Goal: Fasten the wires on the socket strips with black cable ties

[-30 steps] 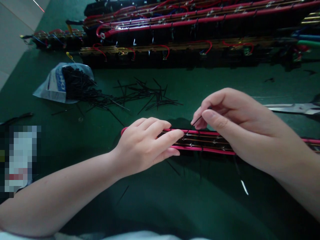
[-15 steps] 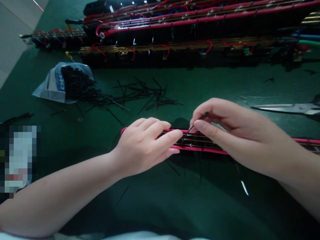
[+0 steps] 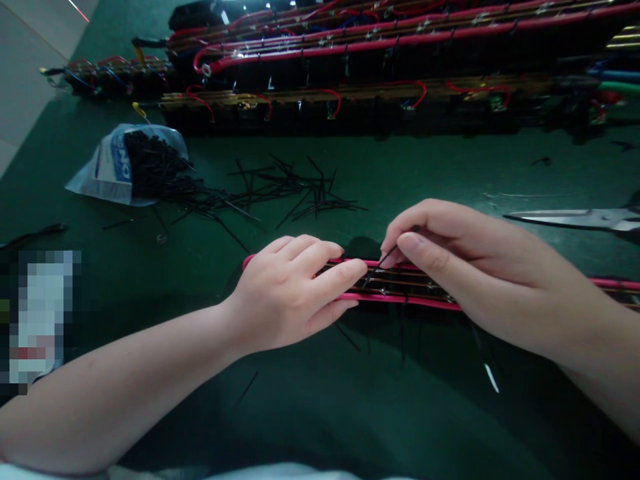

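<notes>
My left hand lies over a long wired strip with red cables along both edges and copper-coloured rods between them. Its fingers wrap round the strip near the left end, thumb on the near side. Close to those fingertips, my right hand pinches a thin black cable tie between thumb and fingers. The tie slants down to the rods, and its lower end is hard to make out. Under the right hand and wrist, part of the strip is hidden. Dark tie tails hang from its near edge.
A plastic bag spills black cable ties across the green table. Scissors lie at the right. Similar wired assemblies line the back. Loose ties lie near the front, and a blurred-out patch is at the left.
My right thumb has slid slightly up and right along the cable tie, covering more of its upper end. My left hand keeps its place on the strip.
</notes>
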`<state>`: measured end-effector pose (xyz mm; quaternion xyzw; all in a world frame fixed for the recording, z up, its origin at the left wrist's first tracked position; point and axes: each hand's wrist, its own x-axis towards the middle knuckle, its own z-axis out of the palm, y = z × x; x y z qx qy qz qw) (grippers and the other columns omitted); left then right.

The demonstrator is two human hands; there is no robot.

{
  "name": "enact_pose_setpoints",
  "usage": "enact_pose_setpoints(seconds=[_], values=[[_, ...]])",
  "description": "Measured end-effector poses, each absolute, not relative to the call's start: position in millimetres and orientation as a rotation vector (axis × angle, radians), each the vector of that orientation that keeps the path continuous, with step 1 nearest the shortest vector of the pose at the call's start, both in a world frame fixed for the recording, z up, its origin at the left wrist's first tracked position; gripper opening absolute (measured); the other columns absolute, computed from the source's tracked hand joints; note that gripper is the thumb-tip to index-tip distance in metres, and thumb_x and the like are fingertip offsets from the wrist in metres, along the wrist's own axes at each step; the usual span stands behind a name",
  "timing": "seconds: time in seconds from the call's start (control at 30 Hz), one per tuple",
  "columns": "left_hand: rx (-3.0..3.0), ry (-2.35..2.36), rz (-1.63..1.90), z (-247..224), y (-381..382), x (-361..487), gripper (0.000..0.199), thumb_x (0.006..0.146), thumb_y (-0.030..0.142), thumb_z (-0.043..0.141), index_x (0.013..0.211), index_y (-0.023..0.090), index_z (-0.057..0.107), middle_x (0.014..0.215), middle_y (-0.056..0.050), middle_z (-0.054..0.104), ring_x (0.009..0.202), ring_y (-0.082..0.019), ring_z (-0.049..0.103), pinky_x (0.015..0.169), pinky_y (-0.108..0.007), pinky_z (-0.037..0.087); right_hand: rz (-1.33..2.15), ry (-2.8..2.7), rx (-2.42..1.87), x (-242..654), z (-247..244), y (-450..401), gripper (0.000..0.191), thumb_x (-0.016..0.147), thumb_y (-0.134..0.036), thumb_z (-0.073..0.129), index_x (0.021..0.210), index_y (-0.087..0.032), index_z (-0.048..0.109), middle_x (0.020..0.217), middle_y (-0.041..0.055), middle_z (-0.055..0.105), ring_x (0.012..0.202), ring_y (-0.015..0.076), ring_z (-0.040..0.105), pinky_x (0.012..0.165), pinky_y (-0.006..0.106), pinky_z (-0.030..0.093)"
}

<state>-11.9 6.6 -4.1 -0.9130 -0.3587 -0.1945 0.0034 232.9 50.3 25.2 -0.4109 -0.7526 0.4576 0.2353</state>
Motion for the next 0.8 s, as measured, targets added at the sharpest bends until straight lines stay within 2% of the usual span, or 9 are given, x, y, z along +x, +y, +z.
enact_pose_setpoints(seconds=[0.8], values=[[-2.870, -1.134, -0.621, -4.1, 6.4, -11.7, 0.028, 0.107, 0.040, 0.054, 0.125, 0.020, 0.062, 0.111, -0.008, 0.073, 0.097, -0.023, 0.070, 0.077, -0.036, 0.052, 1.283, -2.061, -1.147, 232.2, 25.9, 49.7, 0.029, 0.102, -0.053, 0.054, 0.094, -0.030, 0.068, 0.084, 0.0019, 0.072, 0.077, 0.0232, 0.068, 0.066, 0.037, 0.049]])
